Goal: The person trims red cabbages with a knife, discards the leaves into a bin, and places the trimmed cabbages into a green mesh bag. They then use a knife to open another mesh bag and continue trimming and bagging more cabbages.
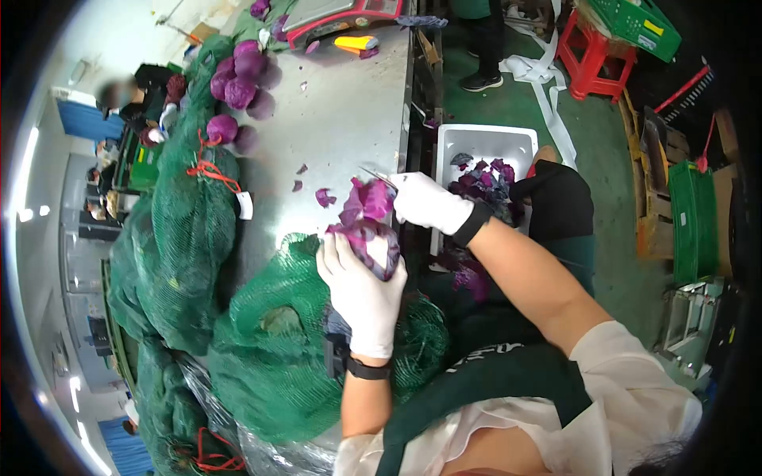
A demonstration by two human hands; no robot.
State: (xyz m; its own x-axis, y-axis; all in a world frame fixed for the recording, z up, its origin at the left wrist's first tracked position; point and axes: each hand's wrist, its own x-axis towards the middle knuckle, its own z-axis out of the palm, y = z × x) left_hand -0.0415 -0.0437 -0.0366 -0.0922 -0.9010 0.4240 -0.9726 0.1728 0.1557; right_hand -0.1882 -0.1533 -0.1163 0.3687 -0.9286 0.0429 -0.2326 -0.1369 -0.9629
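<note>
The left hand (361, 293) has its grip clenched round a purple cabbage (373, 242), held over the worktop (341, 119) edge. Just above the cabbage, the right hand (429, 202) grasps a knife (377, 176) at a loosened outer leaf (369, 198). Trimming seems in hand. Freeing that leaf calls for a steady head and the blade kept clear of the left fingers. A white tub (484, 143) of scraps sits beyond the cabbage.

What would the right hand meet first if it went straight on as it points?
Probably the loose leaves ahead of the right hand, on the cabbage the left hand holds; depth unclear.
</note>
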